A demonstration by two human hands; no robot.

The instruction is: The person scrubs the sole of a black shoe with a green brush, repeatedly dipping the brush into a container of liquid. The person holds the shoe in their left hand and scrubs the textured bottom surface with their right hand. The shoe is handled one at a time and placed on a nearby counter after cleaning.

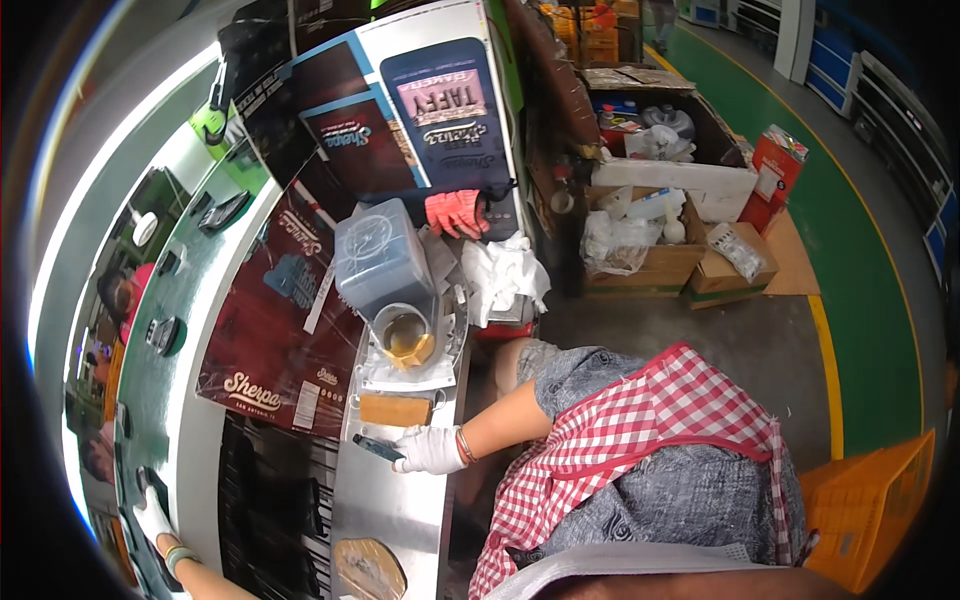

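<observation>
R hand (428, 450) grasping dk pc (376, 446) over metal surface (400, 500), nr tan block (395, 409); L hand (152, 517) at dk part (147, 478), grip unclear.

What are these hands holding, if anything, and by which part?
The white-gloved right hand holds a small dark elongated piece by one end. The white-gloved left hand is at a dark object; whether it holds that cannot be told.

Two white-gloved grips, left (153, 517) and right (430, 450), one dark elongated piece (377, 446) held, at least three dark pieces (162, 335) on the green belt (188, 238), one tan rectangular block (395, 410), one bluish translucent plastic tub (384, 258), at least three brown cardboard boxes (645, 272), one red-and-white checked apron (620, 430).
</observation>
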